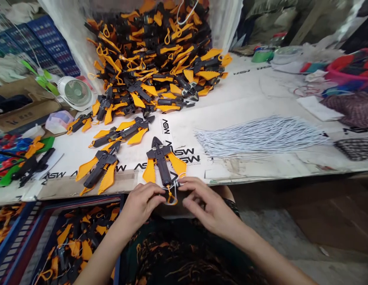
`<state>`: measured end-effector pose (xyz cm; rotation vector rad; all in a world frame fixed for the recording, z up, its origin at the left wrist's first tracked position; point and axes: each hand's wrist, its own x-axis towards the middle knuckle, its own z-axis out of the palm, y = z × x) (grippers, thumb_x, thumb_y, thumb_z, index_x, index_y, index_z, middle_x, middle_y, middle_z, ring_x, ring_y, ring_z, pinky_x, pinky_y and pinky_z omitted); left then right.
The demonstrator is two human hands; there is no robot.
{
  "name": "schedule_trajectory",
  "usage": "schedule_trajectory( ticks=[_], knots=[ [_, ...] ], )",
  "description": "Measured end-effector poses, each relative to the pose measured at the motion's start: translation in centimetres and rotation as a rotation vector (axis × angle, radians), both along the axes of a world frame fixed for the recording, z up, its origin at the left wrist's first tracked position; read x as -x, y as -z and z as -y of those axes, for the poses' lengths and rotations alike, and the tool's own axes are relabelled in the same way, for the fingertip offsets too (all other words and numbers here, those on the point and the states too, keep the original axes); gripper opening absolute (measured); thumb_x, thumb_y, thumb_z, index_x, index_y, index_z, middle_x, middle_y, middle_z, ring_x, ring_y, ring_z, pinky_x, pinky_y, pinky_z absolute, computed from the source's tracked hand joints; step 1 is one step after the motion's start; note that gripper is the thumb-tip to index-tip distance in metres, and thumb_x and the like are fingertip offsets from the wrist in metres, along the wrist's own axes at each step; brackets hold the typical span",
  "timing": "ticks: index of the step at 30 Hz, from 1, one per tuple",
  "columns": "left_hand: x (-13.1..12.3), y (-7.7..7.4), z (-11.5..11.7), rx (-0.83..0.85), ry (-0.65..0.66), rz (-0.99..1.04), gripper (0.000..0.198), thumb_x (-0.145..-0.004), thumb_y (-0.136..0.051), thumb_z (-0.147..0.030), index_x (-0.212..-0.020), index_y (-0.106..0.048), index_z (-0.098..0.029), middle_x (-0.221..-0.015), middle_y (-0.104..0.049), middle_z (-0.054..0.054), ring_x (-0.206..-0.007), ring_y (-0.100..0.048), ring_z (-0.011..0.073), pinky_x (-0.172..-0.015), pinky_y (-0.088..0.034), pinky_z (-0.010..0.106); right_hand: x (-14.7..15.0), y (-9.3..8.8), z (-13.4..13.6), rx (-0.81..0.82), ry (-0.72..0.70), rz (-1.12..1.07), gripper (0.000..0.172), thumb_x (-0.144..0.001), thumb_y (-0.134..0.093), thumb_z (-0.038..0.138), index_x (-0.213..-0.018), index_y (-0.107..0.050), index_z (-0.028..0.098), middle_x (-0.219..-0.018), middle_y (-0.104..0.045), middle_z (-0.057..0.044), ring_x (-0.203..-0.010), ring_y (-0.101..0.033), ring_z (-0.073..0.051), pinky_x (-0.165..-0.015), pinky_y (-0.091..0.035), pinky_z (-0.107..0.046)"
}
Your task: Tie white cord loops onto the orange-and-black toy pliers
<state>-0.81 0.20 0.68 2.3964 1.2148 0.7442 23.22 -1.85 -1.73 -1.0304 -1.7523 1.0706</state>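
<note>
A black toy with orange wings (162, 162) lies on the table in front of me, its pointed head away from me. An orange loop (171, 197) hangs from its near end over the table edge. A thin white cord (175, 194) runs through or around that loop; which one I cannot tell. My left hand (144, 200) pinches at the cord on the left of the loop. On the other side, my right hand (202, 200) has thumb and forefinger curled by the cord's upper part, with a small gap between the tips.
A big heap of similar toys (151, 51) fills the back. Several more, like this winged toy (102, 168), lie to the left. A bundle of white cords (261, 136) is at right. Below left stands a blue crate (122, 206) of toys. A small fan (77, 93) stands behind.
</note>
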Motion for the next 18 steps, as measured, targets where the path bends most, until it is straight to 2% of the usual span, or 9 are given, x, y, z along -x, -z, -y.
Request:
schedule_trajectory(
  ticks=[1,3,4,6,7,10,12,14,18],
  knots=[
    [-0.5,-0.1,-0.3,0.051,-0.057,0.025,0.021,-0.097,-0.052,-0.035,-0.103,-0.066,-0.021,-0.094,-0.073,0.004,-0.08,-0.068,0.0163,-0.073,-0.049,0.027,-1.1,0.1,-0.7,-0.034,0.061,0.027,0.02,-0.098,-0.047,0.029,-0.112,-0.06,0.023,-0.127,-0.059,-0.01,-0.075,-0.064,-0.014,-0.067,-0.051,-0.028],
    [-2.1,-0.1,-0.9,0.085,-0.238,0.014,0.029,-0.099,-0.046,-0.038,-0.115,-0.064,-0.021,-0.099,-0.073,0.007,-0.084,-0.069,0.019,-0.075,-0.051,0.029,-3.8,0.5,-2.4,-0.122,0.243,0.194,0.019,-0.097,-0.046,0.029,-0.106,-0.062,0.022,-0.119,-0.064,-0.009,-0.078,-0.065,-0.017,-0.068,-0.051,-0.03],
    [-3.1,-0.1,-1.2,0.072,-0.338,-0.034,0.033,-0.099,-0.045,-0.04,-0.12,-0.062,-0.021,-0.099,-0.073,0.008,-0.084,-0.07,0.021,-0.075,-0.051,0.03,-5.2,0.7,-3.4,-0.175,0.36,0.321,0.02,-0.094,-0.048,0.03,-0.104,-0.063,0.022,-0.114,-0.065,-0.009,-0.078,-0.065,-0.019,-0.067,-0.049,-0.032],
    [-5.1,0.2,-1.9,0.026,-0.489,-0.186,0.042,-0.096,-0.05,-0.044,-0.128,-0.058,-0.019,-0.094,-0.074,0.011,-0.08,-0.072,0.0253,-0.071,-0.051,0.032,-7.8,1.2,-5.3,-0.17,0.506,0.584,0.021,-0.091,-0.05,0.034,-0.1,-0.065,0.022,-0.108,-0.067,-0.008,-0.074,-0.064,-0.021,-0.064,-0.046,-0.032],
    [-6.0,0.4,-2.2,0.01,-0.531,-0.259,0.047,-0.094,-0.053,-0.045,-0.132,-0.056,-0.017,-0.091,-0.075,0.012,-0.076,-0.072,0.0265,-0.068,-0.05,0.033,-8.7,1.5,-6.1,-0.169,0.522,0.656,0.022,-0.09,-0.05,0.035,-0.096,-0.066,0.022,-0.103,-0.068,-0.007,-0.075,-0.063,-0.022,-0.063,-0.045,-0.032],
    [-7.0,0.9,-2.8,0.012,-0.588,-0.352,0.054,-0.091,-0.058,-0.039,-0.138,-0.053,-0.014,-0.085,-0.075,0.013,-0.07,-0.072,0.0276,-0.065,-0.05,0.033,-10.2,2.3,-7.8,-0.17,0.434,0.701,0.023,-0.088,-0.049,0.038,-0.089,-0.066,0.022,-0.097,-0.067,-0.007,-0.082,-0.064,-0.023,-0.068,-0.045,-0.033],
    [-6.0,1.2,-2.3,0.031,-0.616,-0.312,0.053,-0.088,-0.059,-0.034,-0.137,-0.053,-0.018,-0.085,-0.075,0.011,-0.071,-0.072,0.0268,-0.066,-0.051,0.033,-10.3,2.4,-8.2,-0.144,0.393,0.697,0.022,-0.086,-0.05,0.038,-0.087,-0.064,0.022,-0.094,-0.067,-0.007,-0.086,-0.064,-0.025,-0.07,-0.045,-0.034],
    [-3.8,1.8,-0.6,0.037,-0.647,-0.214,0.051,-0.085,-0.06,-0.031,-0.135,-0.054,-0.023,-0.085,-0.075,0.006,-0.07,-0.072,0.0237,-0.066,-0.051,0.031,-10.2,2.0,-8.2,-0.057,0.357,0.728,0.018,-0.085,-0.052,0.036,-0.085,-0.063,0.022,-0.088,-0.069,-0.007,-0.083,-0.064,-0.026,-0.069,-0.043,-0.033],
    [3.7,4.3,5.8,-0.035,-0.783,0.037,0.05,-0.084,-0.058,-0.034,-0.132,-0.051,-0.022,-0.086,-0.072,0.003,-0.067,-0.069,0.0186,-0.066,-0.054,0.028,-9.9,0.8,-7.8,0.096,0.309,0.829,0.015,-0.086,-0.053,0.032,-0.083,-0.062,0.021,-0.084,-0.07,-0.009,-0.076,-0.063,-0.026,-0.064,-0.04,-0.033]
  ],
)
